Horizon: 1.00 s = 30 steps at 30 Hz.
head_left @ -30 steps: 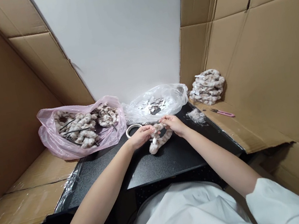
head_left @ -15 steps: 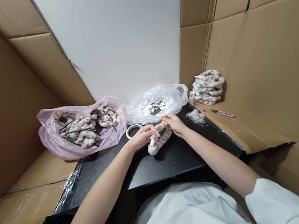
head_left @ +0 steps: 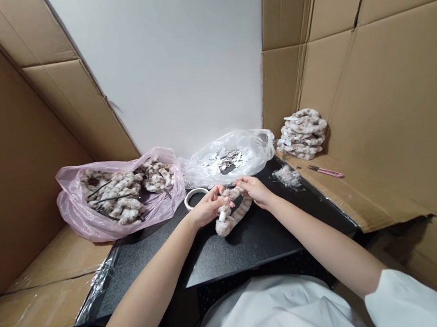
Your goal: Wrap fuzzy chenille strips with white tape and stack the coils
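Note:
A fluffy beige-and-brown furry loop [head_left: 236, 218] hangs between my two hands, just over the black tabletop [head_left: 222, 256]. My left hand [head_left: 210, 206] pinches the loop on its left side, where a small white tag [head_left: 223, 217] shows beneath the fingers. The upper right of the same loop is gripped by the fingertips of my right hand [head_left: 253, 190]. Just behind my left hand lies a roll of whitish tape [head_left: 195, 192].
At the left, a pink plastic bag [head_left: 72, 212] holds several furry loops with dark strips. A clear bag [head_left: 255, 143] of white tags stands behind my hands. To the right are a stack of furry loops [head_left: 304, 134], loose fluff [head_left: 287, 176] and pink-handled snips [head_left: 327, 171]. Cardboard walls [head_left: 393, 99] flank the table.
The view has tilted slightly, so everything sits a bit lower. My left fingers have shifted upward along the loop and spread somewhat; my right hand keeps its pinch.

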Motion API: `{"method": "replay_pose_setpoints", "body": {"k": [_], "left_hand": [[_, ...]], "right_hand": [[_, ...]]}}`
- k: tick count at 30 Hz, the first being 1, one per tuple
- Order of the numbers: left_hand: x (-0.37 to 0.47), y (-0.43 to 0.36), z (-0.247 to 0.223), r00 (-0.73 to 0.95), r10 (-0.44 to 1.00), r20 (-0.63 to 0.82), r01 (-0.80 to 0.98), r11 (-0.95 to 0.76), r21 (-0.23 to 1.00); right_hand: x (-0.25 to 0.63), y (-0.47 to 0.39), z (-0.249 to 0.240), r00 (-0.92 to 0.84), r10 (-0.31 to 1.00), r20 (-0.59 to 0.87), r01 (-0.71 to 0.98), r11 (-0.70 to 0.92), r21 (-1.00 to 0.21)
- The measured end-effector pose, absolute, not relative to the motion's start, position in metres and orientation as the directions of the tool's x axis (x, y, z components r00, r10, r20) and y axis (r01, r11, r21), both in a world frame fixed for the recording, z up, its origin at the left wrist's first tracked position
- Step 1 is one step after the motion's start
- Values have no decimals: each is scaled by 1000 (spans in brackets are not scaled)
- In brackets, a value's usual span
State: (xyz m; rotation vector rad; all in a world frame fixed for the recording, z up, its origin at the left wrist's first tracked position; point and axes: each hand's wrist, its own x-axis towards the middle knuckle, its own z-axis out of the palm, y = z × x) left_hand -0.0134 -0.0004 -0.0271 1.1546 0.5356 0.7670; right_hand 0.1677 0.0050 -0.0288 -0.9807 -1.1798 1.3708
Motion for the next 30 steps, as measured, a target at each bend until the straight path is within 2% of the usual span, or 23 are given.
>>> {"method": "replay_pose_setpoints", "body": {"k": [7, 14, 23, 30], "left_hand": [[-16, 6, -38, 626, 778, -53, -200, 226, 954], [-18, 4, -40, 690, 717, -101, -144, 272, 951], [-13, -1, -38, 697, 709, -104, -135, 272, 953], [-11, -2, -40, 684, 719, -128, -117, 281, 953]], "right_hand": [[166, 5, -31, -151, 989, 10, -194, -20, -981], [164, 3, -34, -141, 989, 36, -174, 11, -985], [164, 7, -40, -49, 986, 159, -113, 153, -982], [168, 18, -49, -20, 945, 326, 102, 327, -940]]}}
